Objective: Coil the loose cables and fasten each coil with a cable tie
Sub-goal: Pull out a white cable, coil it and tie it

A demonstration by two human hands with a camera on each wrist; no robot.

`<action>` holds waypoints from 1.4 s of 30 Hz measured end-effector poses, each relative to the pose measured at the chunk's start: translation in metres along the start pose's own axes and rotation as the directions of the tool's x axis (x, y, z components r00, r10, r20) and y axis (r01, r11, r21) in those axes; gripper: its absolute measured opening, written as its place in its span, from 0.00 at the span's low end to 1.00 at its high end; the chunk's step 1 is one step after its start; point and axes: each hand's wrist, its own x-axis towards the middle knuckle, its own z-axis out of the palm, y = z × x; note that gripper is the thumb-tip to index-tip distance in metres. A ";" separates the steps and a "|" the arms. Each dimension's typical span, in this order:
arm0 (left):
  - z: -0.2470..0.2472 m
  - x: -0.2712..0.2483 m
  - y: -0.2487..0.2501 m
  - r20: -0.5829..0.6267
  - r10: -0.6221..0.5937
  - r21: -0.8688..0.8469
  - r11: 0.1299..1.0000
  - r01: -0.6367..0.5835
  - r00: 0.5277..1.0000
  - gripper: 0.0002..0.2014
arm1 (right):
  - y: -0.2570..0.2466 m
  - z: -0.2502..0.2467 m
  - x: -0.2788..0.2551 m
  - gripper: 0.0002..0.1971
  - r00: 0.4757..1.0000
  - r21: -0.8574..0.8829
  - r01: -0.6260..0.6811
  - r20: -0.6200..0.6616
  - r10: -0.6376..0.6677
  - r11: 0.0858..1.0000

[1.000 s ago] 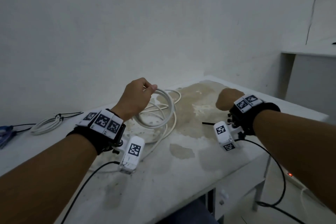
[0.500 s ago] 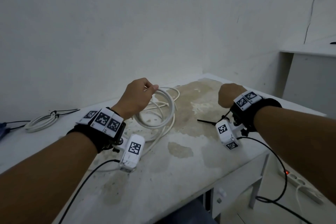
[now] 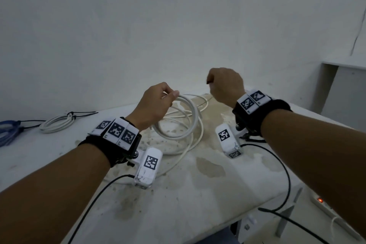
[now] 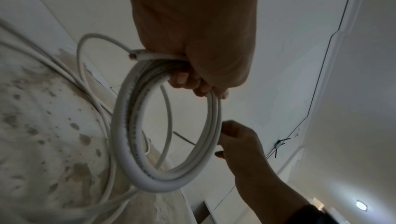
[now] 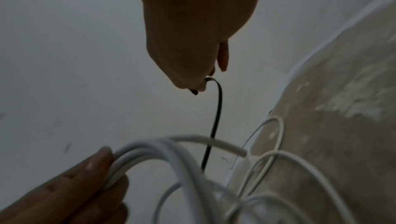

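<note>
My left hand point(image 3: 156, 105) grips a coil of thick white cable point(image 3: 186, 123) by its top, held upright above the table point(image 3: 198, 194); the same coil point(image 4: 167, 143) hangs from my curled fingers point(image 4: 193, 82) in the left wrist view, its cut end sticking out. Loose thin white cable point(image 3: 190, 144) trails from it on the table. To the right and slightly higher, my right hand point(image 3: 225, 85) pinches a black cable tie point(image 5: 215, 122) that hangs down beside the coil point(image 5: 163, 151).
A tied white cable coil point(image 3: 57, 123) and a blue cable bundle point(image 3: 10, 128) lie at the table's far left. A stained patch point(image 3: 210, 166) covers the table's middle. A power strip point(image 3: 326, 204) lies on the floor at right, a white cabinet point(image 3: 346, 89) behind.
My right hand has risen off the table with the black cable tie and moved left towards the coil. The left hand keeps holding the coil in place.
</note>
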 end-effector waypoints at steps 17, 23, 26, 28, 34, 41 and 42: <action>-0.114 -0.055 -0.069 -0.053 -0.155 -0.091 0.984 0.150 0.986 0.11 | -0.176 0.089 0.012 0.06 0.837 0.935 -0.126 0.280 -0.470 0.332; -0.141 -0.067 -0.081 0.001 -0.239 -0.026 0.971 0.239 0.971 0.13 | -0.206 0.119 0.013 0.08 0.828 0.951 -0.045 0.207 -0.521 0.306; -0.152 -0.061 -0.082 0.047 -0.279 -0.008 0.960 0.280 0.959 0.13 | -0.217 0.128 0.020 0.08 0.836 0.917 0.085 0.148 -0.529 0.391; -0.157 -0.053 -0.083 0.050 -0.279 0.007 0.960 0.279 0.959 0.12 | -0.223 0.133 0.024 0.09 0.838 0.876 0.172 0.111 -0.535 0.451; -0.160 -0.024 -0.101 -0.138 -0.150 0.291 0.939 0.185 0.979 0.09 | -0.233 0.134 0.041 0.06 0.880 0.978 -0.099 0.172 -0.442 0.184; -0.147 0.001 -0.112 -0.239 -0.098 0.205 0.967 0.149 0.966 0.08 | -0.234 0.131 0.060 0.05 0.913 0.979 -0.116 0.173 -0.370 0.170; -0.144 0.004 -0.113 -0.242 -0.120 0.176 0.970 0.165 0.963 0.09 | -0.232 0.131 0.062 0.05 0.916 0.978 -0.114 0.172 -0.362 0.176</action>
